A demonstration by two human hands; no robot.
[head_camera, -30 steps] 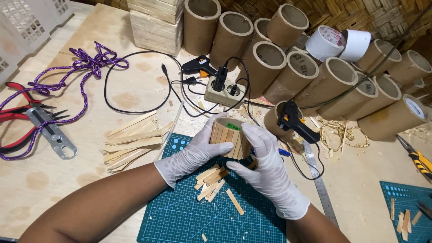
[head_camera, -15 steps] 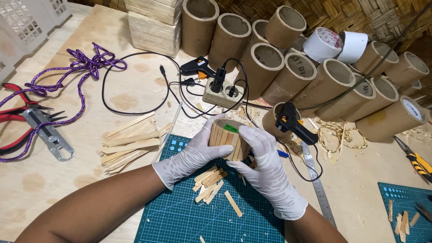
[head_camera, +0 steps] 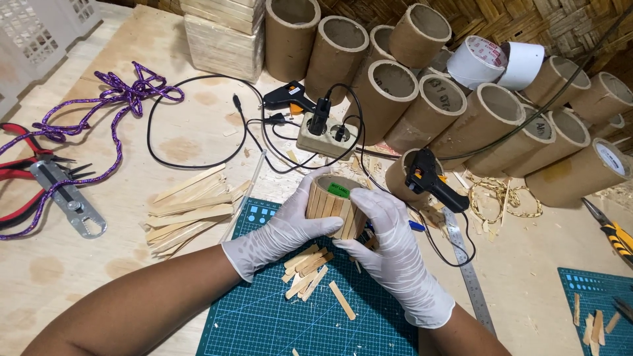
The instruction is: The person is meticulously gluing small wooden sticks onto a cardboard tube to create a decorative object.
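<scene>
A short cardboard tube [head_camera: 333, 206] clad in upright pale wooden sticks, a green sticker inside its open top, is held slightly tilted just above a green cutting mat [head_camera: 264, 316]. Short loose sticks [head_camera: 306, 270] lie scattered on the mat beneath it.

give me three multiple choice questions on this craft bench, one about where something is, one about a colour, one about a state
1. Where does the loose pile of wooden sticks lie?
A. left of the cutting mat
B. inside a cardboard tube
C. on the ruler

2. What colour is the cord on the left of the bench?
A. yellow
B. purple
C. white

3. How is the stick-clad tube held?
A. by the left hand alone
B. lying free on the mat
C. between both gloved hands

Answers: 1 A, the sticks rest on bare wood just left of the green cutting mat. 2 B, the cord is purple. 3 C, the left hand and the right hand both clasp it above the mat.
</scene>
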